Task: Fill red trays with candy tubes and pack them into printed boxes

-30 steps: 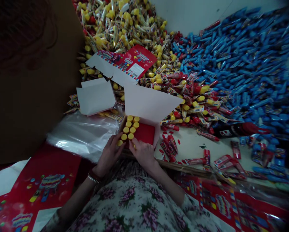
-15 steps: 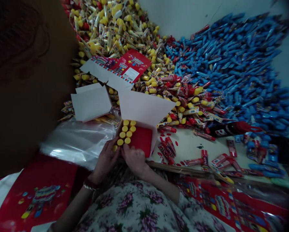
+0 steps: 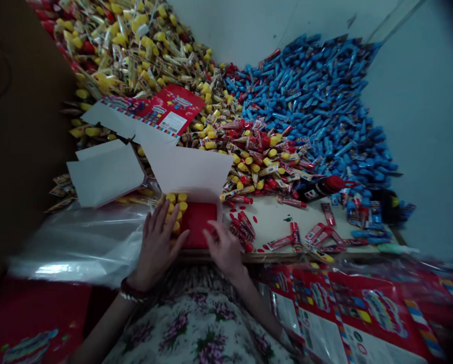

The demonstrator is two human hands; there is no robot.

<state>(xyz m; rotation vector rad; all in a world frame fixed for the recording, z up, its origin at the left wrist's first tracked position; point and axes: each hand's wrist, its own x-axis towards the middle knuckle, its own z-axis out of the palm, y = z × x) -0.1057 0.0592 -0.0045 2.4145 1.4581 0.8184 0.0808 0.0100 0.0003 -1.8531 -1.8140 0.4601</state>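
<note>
In front of me stands a box (image 3: 199,223) with a red inside floor and its white lid flap (image 3: 190,169) raised at the back. Upright yellow-capped tubes (image 3: 182,197) fill the box's left side in rows. My left hand (image 3: 156,245) lies over these tubes with its fingers spread, hiding some of them. At the box's front right, my right hand (image 3: 225,250) has loosely bent fingers apart, with nothing visible in them. Small red tubes (image 3: 243,227) lie on the table just right of the box.
Behind the box are heaps of yellow-capped tubes (image 3: 146,60), mixed red and yellow tubes (image 3: 257,151) and blue tubes (image 3: 306,86). A dark red-capped bottle (image 3: 319,188) lies at right. Folded cartons (image 3: 105,174), clear plastic (image 3: 82,245) and printed red packaging (image 3: 348,303) surround me.
My hands have moved apart: the left has opened flat over the yellow caps, and the right has left them for the box's right side. The view has shifted to the right.
</note>
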